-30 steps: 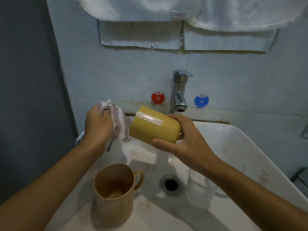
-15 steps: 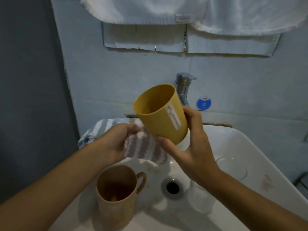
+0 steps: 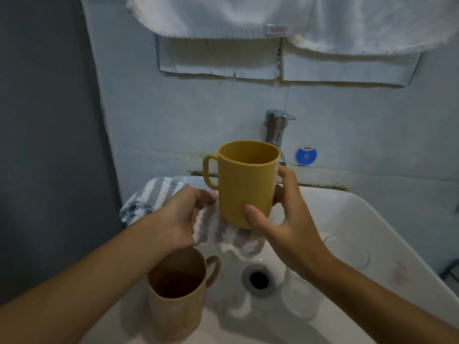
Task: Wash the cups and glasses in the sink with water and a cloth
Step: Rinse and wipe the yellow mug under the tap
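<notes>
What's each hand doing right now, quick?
Left hand: closed, grip on the striped cloth under the cup.
Right hand: closed, grip round the yellow cup, held upright.

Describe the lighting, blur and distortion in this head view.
Head view: dim, bluish light; the yellow cup is fairly sharp, while the clear glass low in the sink is faint and soft; wide-angle bending curves the wall edge at left; no strong glare.

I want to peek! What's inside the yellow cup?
The yellow cup in the right hand shows only bare yellow inner wall near the rim; its bottom is hidden by the front wall.
</notes>
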The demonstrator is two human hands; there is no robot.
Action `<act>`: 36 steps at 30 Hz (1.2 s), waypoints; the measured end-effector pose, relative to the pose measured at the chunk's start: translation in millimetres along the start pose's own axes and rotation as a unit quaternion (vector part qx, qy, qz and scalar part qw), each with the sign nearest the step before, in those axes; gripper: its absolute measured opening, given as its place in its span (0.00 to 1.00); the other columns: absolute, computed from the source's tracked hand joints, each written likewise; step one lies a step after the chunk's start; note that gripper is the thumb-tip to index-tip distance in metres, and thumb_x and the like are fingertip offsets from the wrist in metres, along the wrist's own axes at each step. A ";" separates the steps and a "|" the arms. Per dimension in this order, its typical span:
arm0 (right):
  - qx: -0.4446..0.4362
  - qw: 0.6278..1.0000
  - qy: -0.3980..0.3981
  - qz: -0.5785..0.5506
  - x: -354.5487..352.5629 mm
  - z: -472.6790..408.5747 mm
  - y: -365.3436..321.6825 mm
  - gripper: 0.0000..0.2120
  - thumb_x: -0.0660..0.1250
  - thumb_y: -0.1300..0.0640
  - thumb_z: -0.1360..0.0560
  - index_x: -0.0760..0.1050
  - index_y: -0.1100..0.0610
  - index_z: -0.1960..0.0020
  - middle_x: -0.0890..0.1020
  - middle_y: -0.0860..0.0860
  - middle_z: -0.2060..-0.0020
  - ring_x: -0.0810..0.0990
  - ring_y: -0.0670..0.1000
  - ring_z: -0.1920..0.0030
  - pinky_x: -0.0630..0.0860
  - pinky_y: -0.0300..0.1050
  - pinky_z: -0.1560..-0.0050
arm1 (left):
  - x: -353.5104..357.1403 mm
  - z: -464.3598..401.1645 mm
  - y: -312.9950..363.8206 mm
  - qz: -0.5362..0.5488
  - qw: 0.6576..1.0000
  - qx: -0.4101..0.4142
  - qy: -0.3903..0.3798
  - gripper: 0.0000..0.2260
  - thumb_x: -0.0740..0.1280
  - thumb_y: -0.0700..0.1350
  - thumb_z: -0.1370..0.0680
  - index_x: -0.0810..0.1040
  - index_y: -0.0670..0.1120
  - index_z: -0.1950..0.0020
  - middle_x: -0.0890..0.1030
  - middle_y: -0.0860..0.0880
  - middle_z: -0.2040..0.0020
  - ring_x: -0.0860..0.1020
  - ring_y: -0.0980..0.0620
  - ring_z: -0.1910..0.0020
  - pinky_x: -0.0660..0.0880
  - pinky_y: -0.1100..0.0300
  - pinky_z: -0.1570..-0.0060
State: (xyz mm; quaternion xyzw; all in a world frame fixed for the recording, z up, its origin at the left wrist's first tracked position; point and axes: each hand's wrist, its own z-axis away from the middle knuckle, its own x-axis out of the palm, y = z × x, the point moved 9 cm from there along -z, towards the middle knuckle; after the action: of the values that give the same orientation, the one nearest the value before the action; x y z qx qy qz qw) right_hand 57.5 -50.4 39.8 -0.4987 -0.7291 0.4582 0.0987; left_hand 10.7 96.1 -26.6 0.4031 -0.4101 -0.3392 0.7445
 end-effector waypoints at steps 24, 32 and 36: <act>0.133 0.982 -0.075 0.109 10.9 -0.4 43.8 0.38 0.56 0.24 0.32 0.61 0.42 0.28 0.65 0.45 0.42 0.72 0.41 0.46 0.71 0.36 0.49 | -40.6 -23.8 2.3 -0.017 0.992 0.014 0.122 0.15 0.58 0.41 0.20 0.67 0.48 0.68 0.67 0.49 0.70 0.65 0.53 0.76 0.64 0.68 0.78; 0.141 0.988 -0.046 -0.042 0.8 -4.0 43.2 0.23 0.62 0.38 0.25 0.65 0.43 0.33 0.78 0.45 0.41 0.81 0.44 0.49 0.79 0.37 0.57 | -40.1 -18.0 9.6 -0.035 0.989 0.041 0.139 0.10 0.57 0.39 0.19 0.75 0.40 0.56 0.80 0.42 0.69 0.79 0.46 0.71 0.77 0.60 0.72; 0.141 0.984 -0.065 -0.082 9.9 -2.6 42.3 0.19 0.57 0.38 0.22 0.72 0.44 0.36 0.80 0.44 0.45 0.81 0.44 0.49 0.82 0.44 0.52 | -34.1 -19.6 1.1 -0.050 0.993 0.008 0.105 0.17 0.56 0.40 0.18 0.80 0.34 0.59 0.81 0.38 0.68 0.82 0.46 0.70 0.81 0.59 0.64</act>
State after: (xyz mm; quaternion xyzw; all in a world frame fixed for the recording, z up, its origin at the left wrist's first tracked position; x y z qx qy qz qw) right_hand 81.2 -37.3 5.8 -0.3873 -0.7008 0.5780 0.1574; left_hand 13.4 131.4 -43.7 0.4622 -0.3114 -0.3290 0.7624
